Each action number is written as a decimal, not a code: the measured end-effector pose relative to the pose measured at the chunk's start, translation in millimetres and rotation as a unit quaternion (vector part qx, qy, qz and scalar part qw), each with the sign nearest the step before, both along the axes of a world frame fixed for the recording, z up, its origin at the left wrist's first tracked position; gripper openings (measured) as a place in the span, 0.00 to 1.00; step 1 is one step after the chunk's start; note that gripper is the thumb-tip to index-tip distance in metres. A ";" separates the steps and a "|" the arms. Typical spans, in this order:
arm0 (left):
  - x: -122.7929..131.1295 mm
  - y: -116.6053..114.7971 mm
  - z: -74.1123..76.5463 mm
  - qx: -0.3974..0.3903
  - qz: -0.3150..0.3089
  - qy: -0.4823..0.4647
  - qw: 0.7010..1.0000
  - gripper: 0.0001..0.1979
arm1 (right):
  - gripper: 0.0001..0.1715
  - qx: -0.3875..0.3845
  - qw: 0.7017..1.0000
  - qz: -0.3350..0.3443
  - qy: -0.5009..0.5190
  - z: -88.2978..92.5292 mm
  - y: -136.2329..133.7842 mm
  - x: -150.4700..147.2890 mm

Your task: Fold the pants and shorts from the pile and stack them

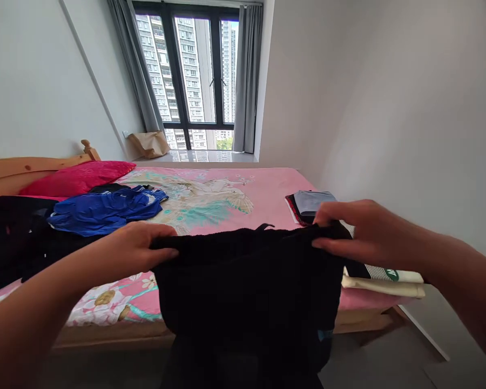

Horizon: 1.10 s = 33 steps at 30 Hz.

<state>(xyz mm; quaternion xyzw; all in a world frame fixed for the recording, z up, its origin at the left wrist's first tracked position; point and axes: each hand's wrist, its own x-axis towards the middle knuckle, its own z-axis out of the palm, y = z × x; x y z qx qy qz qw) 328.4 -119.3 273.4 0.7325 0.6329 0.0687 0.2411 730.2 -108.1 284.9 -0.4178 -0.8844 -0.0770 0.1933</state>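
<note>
Black pants (247, 302) hang stretched between my two hands in front of the bed, their top edge held level. My left hand (140, 246) grips the left end of that edge between thumb and fingers. At the opposite end, my right hand (354, 232) pinches the cloth the same way. A small dark loop sticks up from the middle of the edge. The lower part of the pants drops toward the floor and merges with dark shadow, so its outline is hard to make out.
The bed (267, 189) has a pink floral sheet. On its left lie a blue jacket (109, 208), dark clothes (8, 243) and a red pillow (81, 178). Folded clothes (314, 202) and a cream folded stack (384, 286) are at the right. A paper bag (149, 144) stands by the window.
</note>
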 end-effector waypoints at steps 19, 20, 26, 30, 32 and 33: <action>14.2 32.2 -92.4 0.353 0.161 0.092 0.917 0.23 | 0.19 0.146 0.975 0.057 0.158 -116.4 106.5 -28.5; 11.1 25.0 -132.2 0.305 0.163 0.092 0.934 0.23 | 0.18 0.099 0.979 0.054 0.169 -155.4 100.2 -32.0; -7.7 -24.5 -309.1 0.182 0.145 0.124 0.965 0.24 | 0.29 -0.084 0.967 -0.056 0.233 -339.1 28.1 -47.9; -13.6 -32.6 -332.8 0.229 0.135 0.146 0.953 0.23 | 0.32 -0.087 0.954 -0.108 0.265 -376.7 -7.4 -61.7; -12.4 -27.9 -329.7 0.223 0.148 0.148 0.952 0.21 | 0.30 -0.068 0.953 -0.128 0.268 -379.4 -10.0 -73.9; -11.4 -25.2 -327.4 0.217 0.155 0.146 0.953 0.20 | 0.29 -0.057 0.951 -0.142 0.268 -379.1 -8.3 -80.7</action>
